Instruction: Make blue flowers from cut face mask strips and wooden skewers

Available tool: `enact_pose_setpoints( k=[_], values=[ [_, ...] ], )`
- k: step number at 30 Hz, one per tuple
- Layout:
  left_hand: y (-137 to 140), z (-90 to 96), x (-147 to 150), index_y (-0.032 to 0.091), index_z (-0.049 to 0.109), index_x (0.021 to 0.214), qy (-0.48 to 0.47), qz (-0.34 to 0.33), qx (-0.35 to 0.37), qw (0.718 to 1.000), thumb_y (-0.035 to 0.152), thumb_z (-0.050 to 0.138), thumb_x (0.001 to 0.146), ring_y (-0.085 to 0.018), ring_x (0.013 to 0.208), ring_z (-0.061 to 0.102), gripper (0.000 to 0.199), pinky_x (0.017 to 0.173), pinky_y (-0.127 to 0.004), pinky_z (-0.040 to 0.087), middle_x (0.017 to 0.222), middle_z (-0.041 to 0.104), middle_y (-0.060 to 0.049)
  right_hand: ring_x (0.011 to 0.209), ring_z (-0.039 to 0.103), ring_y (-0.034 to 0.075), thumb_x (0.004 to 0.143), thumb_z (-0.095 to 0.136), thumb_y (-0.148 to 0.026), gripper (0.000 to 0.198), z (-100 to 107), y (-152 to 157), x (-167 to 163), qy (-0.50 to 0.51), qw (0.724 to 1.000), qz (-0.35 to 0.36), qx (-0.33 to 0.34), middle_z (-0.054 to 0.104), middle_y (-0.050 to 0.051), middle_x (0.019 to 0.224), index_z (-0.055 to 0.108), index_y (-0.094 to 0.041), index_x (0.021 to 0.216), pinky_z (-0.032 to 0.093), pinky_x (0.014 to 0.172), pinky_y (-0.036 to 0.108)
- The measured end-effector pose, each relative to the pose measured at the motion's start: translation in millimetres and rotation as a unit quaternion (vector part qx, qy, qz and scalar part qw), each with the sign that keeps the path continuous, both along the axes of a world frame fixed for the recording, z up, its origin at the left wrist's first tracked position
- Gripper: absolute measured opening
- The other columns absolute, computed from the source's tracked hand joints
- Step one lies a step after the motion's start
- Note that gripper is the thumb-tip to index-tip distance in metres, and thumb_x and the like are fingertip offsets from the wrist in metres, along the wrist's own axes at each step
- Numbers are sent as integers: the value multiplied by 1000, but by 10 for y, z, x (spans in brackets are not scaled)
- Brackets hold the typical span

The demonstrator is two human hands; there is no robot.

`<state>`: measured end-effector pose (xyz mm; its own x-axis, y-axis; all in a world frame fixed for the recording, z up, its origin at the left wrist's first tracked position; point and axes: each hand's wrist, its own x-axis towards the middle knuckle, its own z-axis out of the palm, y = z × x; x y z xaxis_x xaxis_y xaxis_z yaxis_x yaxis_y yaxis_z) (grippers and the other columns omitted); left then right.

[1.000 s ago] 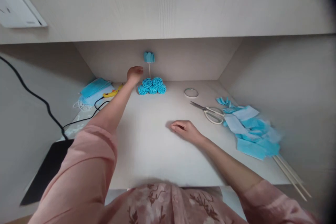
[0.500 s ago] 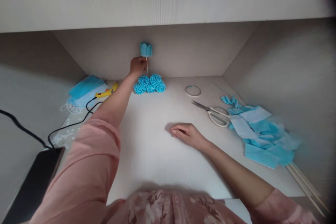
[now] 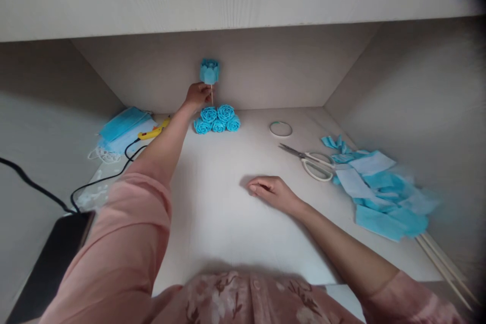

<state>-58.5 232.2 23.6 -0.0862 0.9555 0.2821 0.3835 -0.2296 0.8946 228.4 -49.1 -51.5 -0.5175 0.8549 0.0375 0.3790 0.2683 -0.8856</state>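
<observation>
Far forward, near the back wall, my left hand (image 3: 198,95) pinches the thin wooden stick (image 3: 212,94) of a blue fabric rose (image 3: 209,71). The flower is held upright, head on top. Just below it, several blue rosettes (image 3: 218,119) are grouped in two rows on the table; the stick's lower end is hidden behind them. My right hand (image 3: 271,192) rests on the white tabletop (image 3: 224,223), fingers curled together in a loose fist with nothing visible in it. Scissors with white handles (image 3: 309,162) lie beyond it to the right.
A ring of tape (image 3: 281,129) lies behind the scissors. Cut blue and white fabric pieces (image 3: 379,192) are heaped at right, with sticks (image 3: 444,268) beneath. At left are face masks (image 3: 127,129), a yellow glue gun (image 3: 154,131) with a black cord, and a dark flat object (image 3: 51,263).
My left hand has turned the rose so that its top tips slightly toward me, showing more of the petals. My right hand stays in place. The view has shifted slightly.
</observation>
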Motion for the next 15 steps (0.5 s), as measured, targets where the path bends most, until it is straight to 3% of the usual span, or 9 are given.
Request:
enact_pose_setpoints(
  k=[8,15],
  values=[
    [14,21,53,15,62,73,57,-14,32,998,13,52,88,-16,75,67,18,86,-32,55,68,62,-4,66,57,12,96,54,-45,33,29,4,5,7,1000,4,-8,70,1,74,72,-18,89,44,63,25],
    [-22,-62,14,17,61,68,90,-47,26,994,24,56,90,-19,78,68,24,86,-33,55,73,66,-8,66,57,12,96,53,-45,33,36,2,2,8,1000,6,-3,69,1,73,71,-18,87,44,64,25]
  ],
)
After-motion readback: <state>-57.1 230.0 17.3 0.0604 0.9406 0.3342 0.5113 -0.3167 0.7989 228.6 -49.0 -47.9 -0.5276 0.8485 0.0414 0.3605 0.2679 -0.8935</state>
